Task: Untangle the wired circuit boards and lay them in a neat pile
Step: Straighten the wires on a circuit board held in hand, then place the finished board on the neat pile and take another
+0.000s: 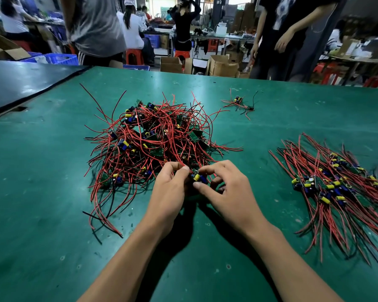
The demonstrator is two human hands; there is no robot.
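Our hands were close together at the near edge of the tangled heap point(153, 138): the right hand point(226, 194) pinched one circuit board point(198, 177), the left hand point(170, 187) pinched red wires point(175, 158) beside it. The neat pile point(340, 188) lay to the right, nearer the right hand.

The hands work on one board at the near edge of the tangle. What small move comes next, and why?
Probably draw the board gently toward you: the right hand pinches it, the left hand pinches a red wire, and wires run into the tangle.
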